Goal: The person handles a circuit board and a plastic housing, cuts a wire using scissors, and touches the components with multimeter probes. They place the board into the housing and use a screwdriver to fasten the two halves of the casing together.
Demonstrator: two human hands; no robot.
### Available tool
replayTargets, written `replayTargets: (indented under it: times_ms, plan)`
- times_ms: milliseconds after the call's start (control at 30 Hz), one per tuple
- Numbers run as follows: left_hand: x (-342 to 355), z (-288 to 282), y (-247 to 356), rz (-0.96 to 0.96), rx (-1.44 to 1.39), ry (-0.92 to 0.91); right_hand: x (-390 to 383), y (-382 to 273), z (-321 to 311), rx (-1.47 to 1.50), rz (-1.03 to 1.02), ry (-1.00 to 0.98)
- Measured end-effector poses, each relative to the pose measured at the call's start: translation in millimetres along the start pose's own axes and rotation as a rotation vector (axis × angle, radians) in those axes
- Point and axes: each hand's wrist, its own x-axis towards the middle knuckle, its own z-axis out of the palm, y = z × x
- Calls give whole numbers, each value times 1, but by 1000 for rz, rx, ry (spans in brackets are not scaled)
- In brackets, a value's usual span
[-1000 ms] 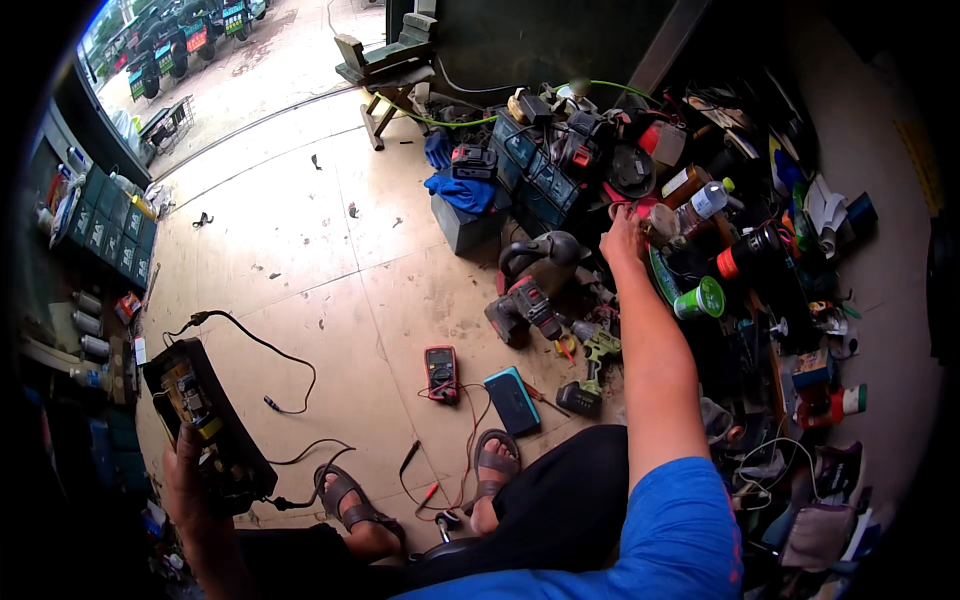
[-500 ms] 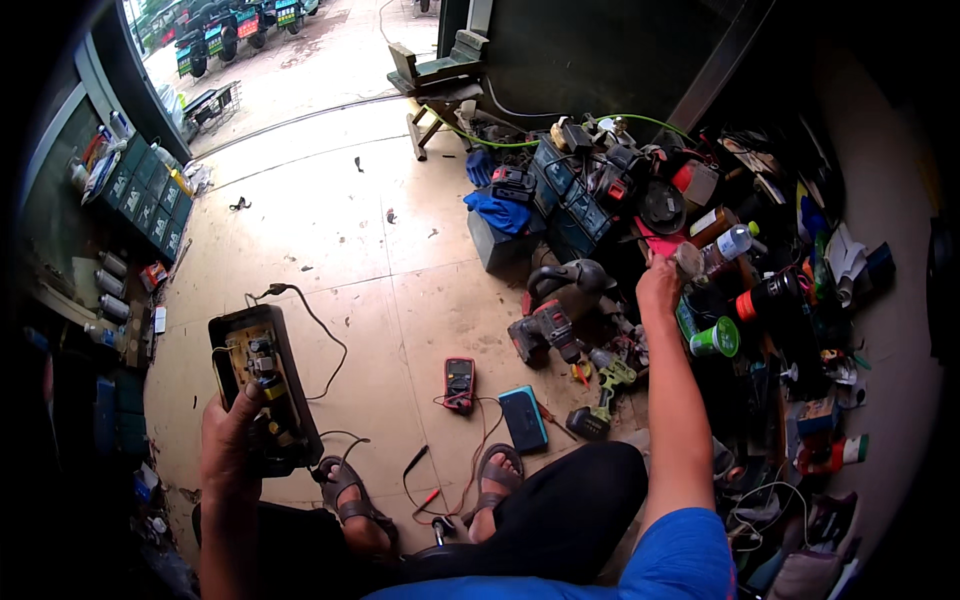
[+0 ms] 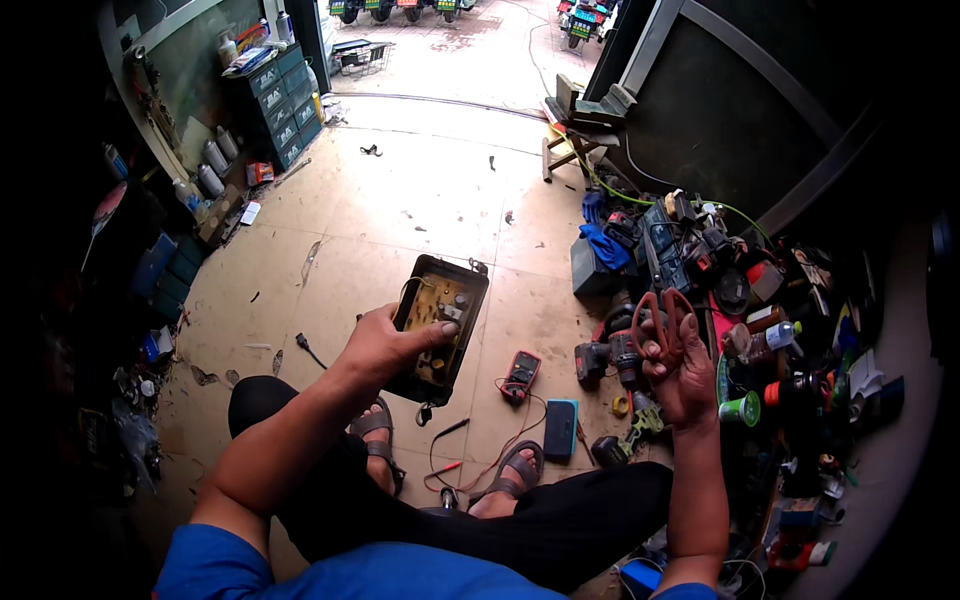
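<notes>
My left hand (image 3: pixel 405 345) grips an open black plastic case (image 3: pixel 471 325) with a circuit board (image 3: pixel 428 310) inside, thumb lying over the board. Cables trail from the case. My right hand (image 3: pixel 677 370) holds a pair of scissors (image 3: pixel 673 316) by red-orange handles, its dark blades pointing up. On the floor beyond my feet lie a red multimeter (image 3: pixel 521 372) with test leads and a teal-edged dark rectangular case (image 3: pixel 561 432). Cordless power tools (image 3: pixel 590 365) lie just left of my right hand, with a green drill (image 3: pixel 641 433) below them.
A dense heap of batteries (image 3: pixel 594 262), bottles (image 3: pixel 780 335) and tools lines the right. Stacked boxes (image 3: pixel 271 110) and spray cans (image 3: pixel 215 158) stand along the left wall. A small wooden stool (image 3: pixel 560 155) is by the open doorway, with parked scooters (image 3: pixel 410 12) outside.
My left hand has moved the case rightward and upward to in front of me. My right hand has come up from the pile with the scissors. The view has turned toward the doorway.
</notes>
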Motion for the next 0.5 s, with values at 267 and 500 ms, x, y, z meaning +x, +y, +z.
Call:
replayTargets:
  times_ms: [267,500]
  plan:
    - [-15,-29,-6,45,122,-44,-14,77,86,306,166,-411]
    - [-21,-54,-8,37,228,-71,-22,126,94,13,217,-421]
